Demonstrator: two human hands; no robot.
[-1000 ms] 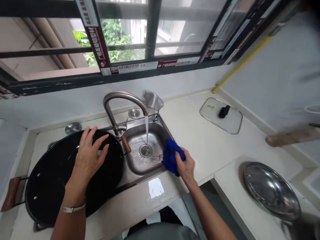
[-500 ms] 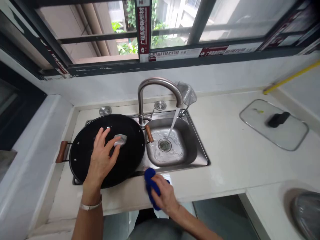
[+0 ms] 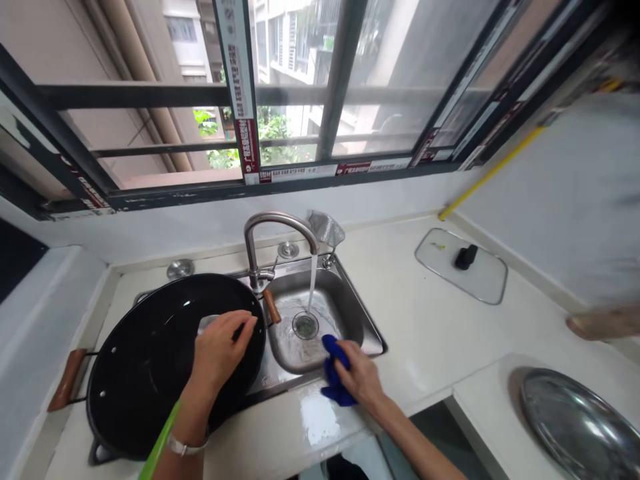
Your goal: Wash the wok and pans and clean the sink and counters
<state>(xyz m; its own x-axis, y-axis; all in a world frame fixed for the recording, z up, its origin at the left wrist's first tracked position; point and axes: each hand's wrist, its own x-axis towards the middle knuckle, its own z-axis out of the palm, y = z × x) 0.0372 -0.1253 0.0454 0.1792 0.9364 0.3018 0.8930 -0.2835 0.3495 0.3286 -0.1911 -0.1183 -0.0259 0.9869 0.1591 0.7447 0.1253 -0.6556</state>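
A large black wok with wooden handles covers the left part of the sink unit. Over its right side is my left hand, fingers bent; a small clear-grey object shows just behind it, partly hidden, and I cannot make out whether the fingertips hold anything. My right hand grips a bunched blue cloth at the front right rim of the steel sink. Water runs from the curved faucet onto the drain strainer.
A rectangular glass lid with a black knob lies on the right of the white counter. A round metal lid or dish is at the lower right. A silvery mesh hangs behind the faucet. A wet patch shines on the front counter.
The view has turned to the right and up. My right hand with the blue cloth has moved from the counter's front edge to the sink rim. My left hand's fingers have drawn closer together.
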